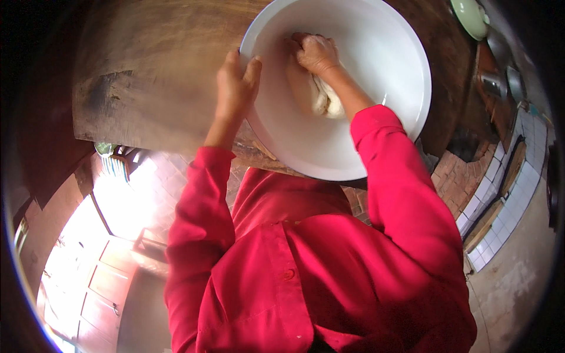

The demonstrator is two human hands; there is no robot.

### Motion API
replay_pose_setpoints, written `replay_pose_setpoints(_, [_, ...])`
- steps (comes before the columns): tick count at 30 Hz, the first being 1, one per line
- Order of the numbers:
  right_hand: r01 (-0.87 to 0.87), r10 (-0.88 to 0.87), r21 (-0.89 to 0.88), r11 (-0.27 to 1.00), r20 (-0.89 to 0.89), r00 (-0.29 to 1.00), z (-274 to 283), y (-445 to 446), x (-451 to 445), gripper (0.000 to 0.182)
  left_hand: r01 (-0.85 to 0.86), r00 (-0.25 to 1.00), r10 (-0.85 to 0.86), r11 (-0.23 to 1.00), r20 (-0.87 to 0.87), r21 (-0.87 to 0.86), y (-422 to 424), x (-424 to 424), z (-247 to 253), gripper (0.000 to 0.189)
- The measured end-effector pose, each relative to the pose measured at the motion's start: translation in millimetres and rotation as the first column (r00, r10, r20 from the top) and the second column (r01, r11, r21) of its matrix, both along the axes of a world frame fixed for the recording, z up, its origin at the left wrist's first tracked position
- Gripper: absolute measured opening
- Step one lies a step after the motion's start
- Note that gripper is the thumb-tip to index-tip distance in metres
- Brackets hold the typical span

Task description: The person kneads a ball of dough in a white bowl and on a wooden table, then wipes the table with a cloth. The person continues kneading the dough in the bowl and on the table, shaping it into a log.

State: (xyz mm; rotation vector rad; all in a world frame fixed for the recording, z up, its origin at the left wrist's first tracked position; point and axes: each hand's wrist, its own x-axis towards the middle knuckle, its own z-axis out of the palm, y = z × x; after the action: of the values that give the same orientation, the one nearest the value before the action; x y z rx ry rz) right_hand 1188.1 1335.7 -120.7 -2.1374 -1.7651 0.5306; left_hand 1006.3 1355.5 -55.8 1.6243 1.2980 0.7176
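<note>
A large white basin (393,57) with a thin dark rim stands at the edge of a wooden table (167,88). Inside it lies a pale lump of dough (324,99), folded and creased. My left hand (238,81) grips the basin's left rim, thumb on the inside and fingers outside. My right hand (315,50) is down in the basin with curled fingers, pressed on the upper part of the dough, which it partly hides. Whether its fingers close around any dough cannot be told.
A pale green dish (470,17) and metal vessels (493,84) stand at the upper right. Beyond the table's right side is a white-tiled ledge (525,185) beside brickwork (459,176). A small stool-like wooden item (152,247) stands on the floor at lower left, near bright light.
</note>
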Motion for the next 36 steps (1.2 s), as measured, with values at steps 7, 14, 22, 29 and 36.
replay_pose_setpoints(7, [-0.351, 0.317, -0.197, 0.915, -0.184, 0.93, 105, -45, 11, 0.038, -0.063, 0.992, 0.056, 0.996, -0.114, -0.06, 0, -1, 1, 0.033])
replay_pose_setpoints(14, [-0.379, 0.38, 0.033, 0.925, -0.066, 0.923, 112, -111, 30, 0.022, -0.057, 0.986, 0.046, 0.997, -0.162, -0.058, 2, -2, 1, 0.033])
replay_pose_setpoints(22, [-0.079, 0.075, 0.101, 0.992, 0.038, 0.996, 100, -158, 12, 0.032, -0.025, 0.978, 0.029, 0.999, -0.205, 0.02, 8, -1, -17, 0.034])
replay_pose_setpoints(29, [-0.095, 0.085, 0.056, 0.994, 0.167, 0.982, 72, -158, -13, 0.033, -0.035, 0.991, 0.03, 0.999, -0.132, -0.035, 5, -5, -10, 0.031])
replay_pose_setpoints(36, [0.018, -0.03, 0.09, 0.996, 0.128, 0.991, 56, -129, -12, 0.023, -0.043, 0.999, 0.039, 0.991, -0.027, -0.127, 2, -2, -3, 0.032])
